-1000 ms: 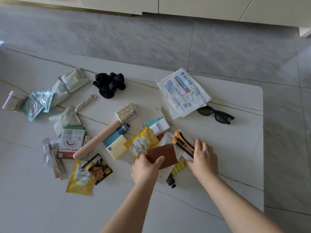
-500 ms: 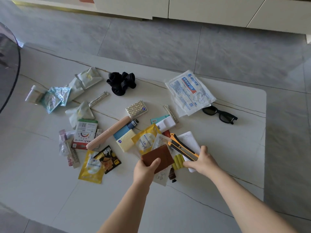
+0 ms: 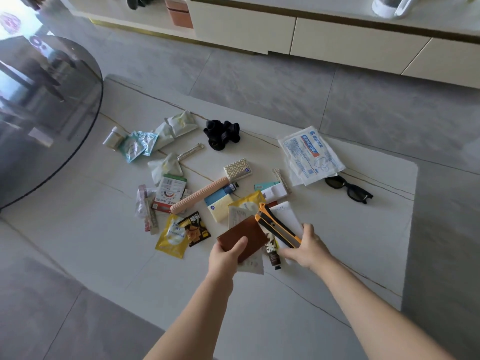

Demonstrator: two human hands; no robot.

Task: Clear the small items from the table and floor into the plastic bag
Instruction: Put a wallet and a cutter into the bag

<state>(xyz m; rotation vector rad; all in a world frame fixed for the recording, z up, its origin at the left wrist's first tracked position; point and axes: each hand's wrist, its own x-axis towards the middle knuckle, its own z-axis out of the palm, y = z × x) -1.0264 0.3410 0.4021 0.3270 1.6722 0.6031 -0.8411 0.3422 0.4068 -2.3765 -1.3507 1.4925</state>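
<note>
Left hand (image 3: 225, 258) gripping a brown wallet (image 3: 242, 237), thumb on top, lifted slightly off the surface (image 3: 363, 255). Right hand (image 3: 305, 246) curled round the near end of an orange cutter (image 3: 276, 226), with a white packet (image 3: 285, 219) pinched beneath it — possibly a tube (image 3: 272, 253) too, though that part sits half hidden. Cutter's long axis running from the right hand up and away to the left, its far tip over the pile. No plastic bag in view, so drop-off direction impossible to tell. Rest of the clutter lying ahead and mostly left: yellow sachet (image 3: 172, 237), pink case (image 3: 200, 194), black scrunchie (image 3: 222, 133); mask pack (image 3: 310, 153) and sunglasses (image 3: 348, 189) ahead to the right — nearer the right hand. Both hands full; likely unloading before the next pickup.
</note>
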